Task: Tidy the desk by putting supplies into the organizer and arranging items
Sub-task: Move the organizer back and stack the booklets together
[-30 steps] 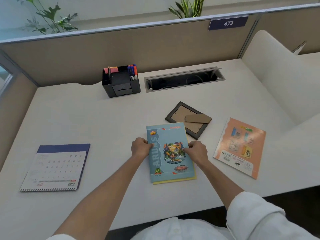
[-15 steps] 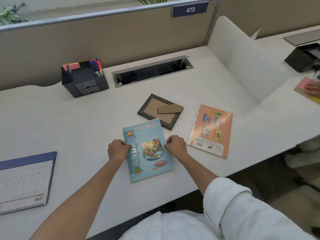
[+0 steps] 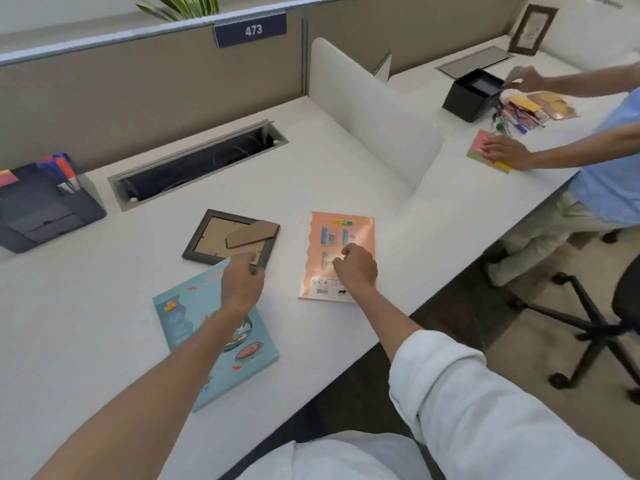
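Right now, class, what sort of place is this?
Most likely an open-plan office: a numbered partition sign, a cable slot in the desk, and a wheeled office chair.

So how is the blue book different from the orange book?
The blue book shows a cartoon picture and the word NEW, while the orange book shows small pictures and a barcode. The blue book lies nearer the desk's front edge, under the left arm; the orange book lies further right, under the right hand. Both are thin and lie flat on the desk.
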A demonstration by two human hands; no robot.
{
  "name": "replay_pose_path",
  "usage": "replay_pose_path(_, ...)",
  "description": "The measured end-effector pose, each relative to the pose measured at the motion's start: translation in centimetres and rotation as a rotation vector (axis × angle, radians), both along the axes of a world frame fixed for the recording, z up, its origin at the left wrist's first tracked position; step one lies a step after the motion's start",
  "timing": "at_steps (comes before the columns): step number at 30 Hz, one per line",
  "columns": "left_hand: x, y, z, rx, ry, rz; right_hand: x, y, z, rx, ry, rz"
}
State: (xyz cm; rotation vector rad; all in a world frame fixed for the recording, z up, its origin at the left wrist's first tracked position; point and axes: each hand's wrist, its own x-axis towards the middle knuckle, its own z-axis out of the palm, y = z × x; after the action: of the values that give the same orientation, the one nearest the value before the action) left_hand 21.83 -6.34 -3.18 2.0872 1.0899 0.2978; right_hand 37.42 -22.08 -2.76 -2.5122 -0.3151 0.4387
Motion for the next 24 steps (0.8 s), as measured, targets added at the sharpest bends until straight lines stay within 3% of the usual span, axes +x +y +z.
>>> replay_pose_path(6,6.7,-3.2,-0.8,-0.072,0.191,-0.179,3.6,-3.2,-0.3,-0.125,0.028,-0.079)
replay_pose_path(16,11.0,-4.7,-1.4,-0.189,0.281,-0.038,5.2,-4.0,-2.2,-0.128,0.145,-0.135)
replay_pose_path(24,11.4,-3.8,-1.4,-0.543,0.197,0.118,4.9,-2.9,-2.3,-0.040,0.272,-0.301)
